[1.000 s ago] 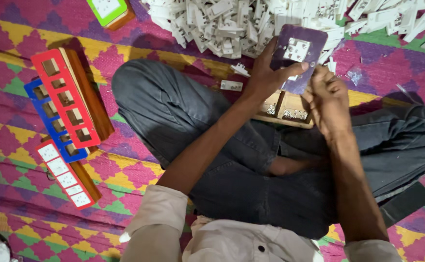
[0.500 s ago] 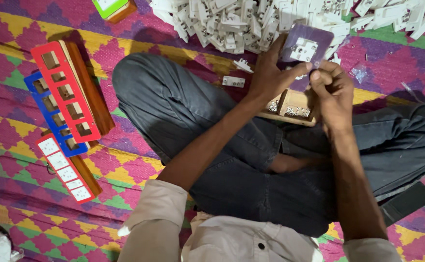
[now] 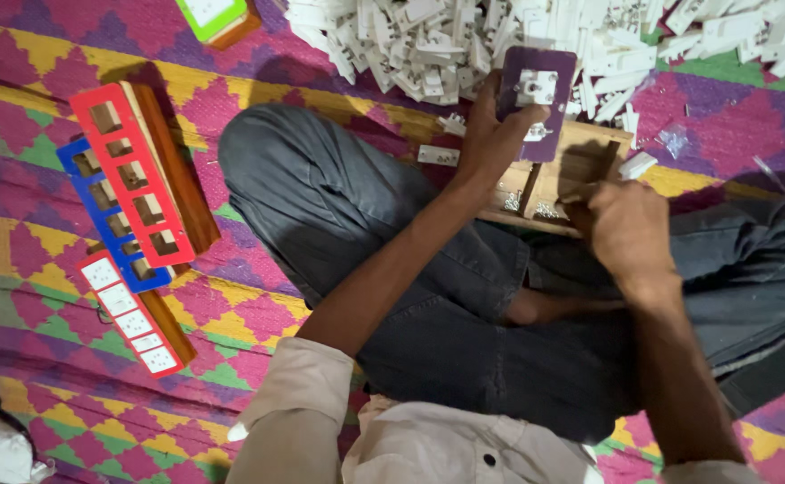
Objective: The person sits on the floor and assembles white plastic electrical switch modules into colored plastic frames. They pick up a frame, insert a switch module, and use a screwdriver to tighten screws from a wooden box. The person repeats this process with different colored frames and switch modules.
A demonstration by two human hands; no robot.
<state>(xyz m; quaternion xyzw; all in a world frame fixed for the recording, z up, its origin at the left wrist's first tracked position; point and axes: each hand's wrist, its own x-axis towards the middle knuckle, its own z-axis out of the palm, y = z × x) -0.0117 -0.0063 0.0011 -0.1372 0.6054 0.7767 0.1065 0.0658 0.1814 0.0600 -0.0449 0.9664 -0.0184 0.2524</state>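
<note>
Seated cross-legged on the patterned floor mat, looking down over my knees. My left hand grips a purple switch plate by its lower left edge, fingers wrapped onto its face, holding it tilted upright above the far edge of the wooden tray. A white socket module sits in the upper opening of the plate. My right hand is well right of and below the plate, not touching it; it is closed in a loose fist over the near right part of the tray, and I cannot tell what, if anything, it pinches. Small screws lie in the tray compartment between my two hands. A heap of white plastic parts lies on the mat just beyond the plate. To my left, well apart from both hands: a red multi-slot frame lying over a blue frame against a wooden strip, and a red frame filled with white modules nearer me. A green-rimmed plate lies at the far edge.
</note>
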